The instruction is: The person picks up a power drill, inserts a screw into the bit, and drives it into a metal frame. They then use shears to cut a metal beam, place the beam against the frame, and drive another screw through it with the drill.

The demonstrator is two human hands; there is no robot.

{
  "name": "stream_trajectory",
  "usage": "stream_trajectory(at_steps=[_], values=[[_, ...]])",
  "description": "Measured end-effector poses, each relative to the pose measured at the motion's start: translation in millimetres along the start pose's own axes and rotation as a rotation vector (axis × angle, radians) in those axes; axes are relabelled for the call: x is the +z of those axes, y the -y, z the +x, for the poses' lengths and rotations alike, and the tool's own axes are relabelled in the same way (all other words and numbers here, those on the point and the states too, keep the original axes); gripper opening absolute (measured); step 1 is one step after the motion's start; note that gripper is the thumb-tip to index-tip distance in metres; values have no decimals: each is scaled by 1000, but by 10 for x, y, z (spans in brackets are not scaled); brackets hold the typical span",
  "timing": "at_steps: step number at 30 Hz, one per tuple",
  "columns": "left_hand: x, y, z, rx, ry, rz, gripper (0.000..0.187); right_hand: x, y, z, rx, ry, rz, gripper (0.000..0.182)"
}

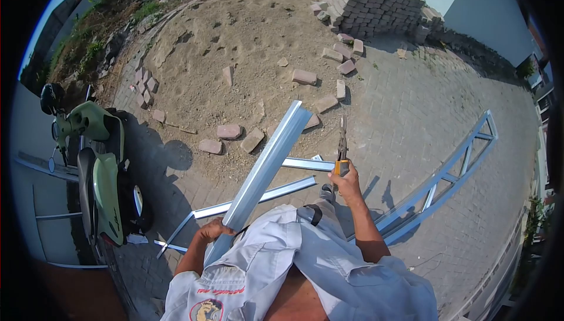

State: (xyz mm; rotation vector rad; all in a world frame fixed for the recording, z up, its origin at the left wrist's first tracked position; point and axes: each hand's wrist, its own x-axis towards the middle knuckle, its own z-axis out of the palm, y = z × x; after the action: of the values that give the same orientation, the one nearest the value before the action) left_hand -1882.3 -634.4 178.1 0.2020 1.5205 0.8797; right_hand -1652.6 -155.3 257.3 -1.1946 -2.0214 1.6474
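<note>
My left hand (214,229) is closed around the lower part of a long galvanized steel channel (264,159). The channel slants up and away from my body, its far end over the sand. In my right hand (348,183) is a pair of tin snips (342,144) with orange and black grips, its jaws pointing forward. The fingers are wrapped round the grips. Below the channel, cut steel pieces (276,192) lie on the paving, partly hidden by it. The channel and the snips are apart.
A welded-looking steel truss frame (437,189) lies on the paving at the right. A green scooter (106,186) is parked at the left. Ahead is a sand heap (200,56) edged with loose paving blocks (229,131); a block stack (376,9) rises behind.
</note>
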Motion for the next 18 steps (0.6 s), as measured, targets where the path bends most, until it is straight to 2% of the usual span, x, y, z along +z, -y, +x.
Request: stream_trajectory(at_steps=[2,5,6,8,10,13,15,17,18], values=[[44,29,-18,-65,-13,-36,71,-167,380,15,111,98,35,63],[94,-43,-53,-138,-65,19,65,-162,415,-17,-175,-7,-230,69],[102,-40,-73,-161,-90,54,64,-150,223,26,-259,-54,-256,79],[-41,270,39,-137,-57,102,66,-233,248,13,-241,-98,-399,81],[6,194,-7,-98,-29,111,69,-297,184,44,-230,-118,-457,83],[224,-150,-221,-63,-32,93,72,-324,165,24,-97,-40,-243,82],[375,-374,-288,-78,-89,101,74,-186,-22,47,95,70,134,63],[394,-282,-144,-28,-80,125,74,23,-178,65,280,175,515,46],[390,-264,-90,15,-57,157,74,113,-44,32,324,222,669,42]])
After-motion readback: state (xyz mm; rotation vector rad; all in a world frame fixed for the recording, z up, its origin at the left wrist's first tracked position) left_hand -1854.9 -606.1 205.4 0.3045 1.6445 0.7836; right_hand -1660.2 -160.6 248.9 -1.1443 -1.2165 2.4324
